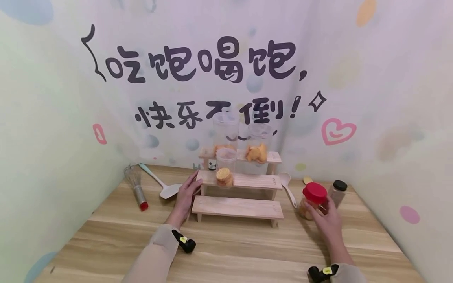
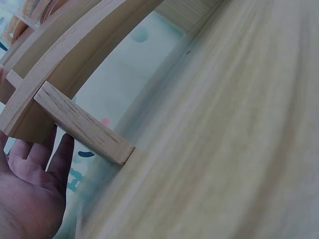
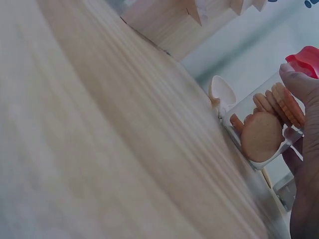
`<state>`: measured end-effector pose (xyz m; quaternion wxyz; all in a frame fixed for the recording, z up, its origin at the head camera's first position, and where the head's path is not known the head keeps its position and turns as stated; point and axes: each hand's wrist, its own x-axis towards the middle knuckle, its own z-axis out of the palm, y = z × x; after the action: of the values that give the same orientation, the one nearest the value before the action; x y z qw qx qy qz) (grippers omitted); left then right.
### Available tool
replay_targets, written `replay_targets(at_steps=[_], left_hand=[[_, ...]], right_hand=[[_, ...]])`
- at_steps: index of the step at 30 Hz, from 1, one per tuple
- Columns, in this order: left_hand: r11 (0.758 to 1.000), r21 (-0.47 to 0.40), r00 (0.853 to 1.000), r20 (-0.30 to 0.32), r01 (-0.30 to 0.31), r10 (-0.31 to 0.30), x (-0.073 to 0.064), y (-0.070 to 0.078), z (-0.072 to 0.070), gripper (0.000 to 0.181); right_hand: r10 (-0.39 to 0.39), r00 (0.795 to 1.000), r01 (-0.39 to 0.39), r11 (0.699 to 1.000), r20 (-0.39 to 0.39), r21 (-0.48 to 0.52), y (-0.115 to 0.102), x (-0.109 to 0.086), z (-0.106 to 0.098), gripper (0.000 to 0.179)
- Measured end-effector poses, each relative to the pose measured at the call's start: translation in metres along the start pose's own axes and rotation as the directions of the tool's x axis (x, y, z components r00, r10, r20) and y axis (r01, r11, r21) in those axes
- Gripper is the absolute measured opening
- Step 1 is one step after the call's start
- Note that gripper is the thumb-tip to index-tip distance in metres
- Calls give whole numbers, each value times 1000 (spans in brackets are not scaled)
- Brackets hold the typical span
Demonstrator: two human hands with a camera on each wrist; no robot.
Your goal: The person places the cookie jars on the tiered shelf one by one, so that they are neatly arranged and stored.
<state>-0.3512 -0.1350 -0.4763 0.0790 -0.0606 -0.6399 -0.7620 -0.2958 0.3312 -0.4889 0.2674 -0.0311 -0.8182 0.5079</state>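
My left hand (image 1: 184, 200) grips the left end of a three-tier wooden stand (image 1: 238, 206) at its middle shelf. In the left wrist view, the fingers (image 2: 61, 154) reach around the shelf's end, near a wooden leg (image 2: 84, 122). To the right of the stand, my right hand (image 1: 329, 220) holds a clear jar with a red lid (image 1: 315, 192). Round biscuits (image 3: 261, 137) show inside it; the thumb lies near the lid. A small clear jar of biscuits (image 1: 225, 177) stands on the middle shelf. Two taller clear jars, one at left (image 1: 225, 131) and one at right (image 1: 259, 147), occupy the top shelf.
Left of the stand lie a whisk (image 1: 137, 188) and a white-headed spatula (image 1: 166, 189). A pale spoon (image 1: 288, 186) lies between the stand and the red-lidded jar. Behind my right hand stands a black-capped jar (image 1: 337, 192). A printed cloth wall (image 1: 226, 23) backs the table.
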Motion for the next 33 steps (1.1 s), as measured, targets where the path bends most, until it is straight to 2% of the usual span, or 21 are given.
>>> replay_targets(at_steps=[8,14,21,33], left_hand=[[1000,4,1000,-7,-1,1,0,1,-2,66],[1000,0,1000,-4,-1,1,0,0,0,64],[1000,0,1000,5,1,-1,-1,-2,-1,60],[1000,6,1000,-6,-15,15,-1,0,1,65]], right_hand=[[30,998,-29,999,53,-24,-3,1,1,80],[60,998,-57,995,37,-86,-5,1,-1,78],[101,994,-96,991,46,-97,-5,-1,-3,83],[91,996,-92,992,-21,-86,-6,-3,-2,80]])
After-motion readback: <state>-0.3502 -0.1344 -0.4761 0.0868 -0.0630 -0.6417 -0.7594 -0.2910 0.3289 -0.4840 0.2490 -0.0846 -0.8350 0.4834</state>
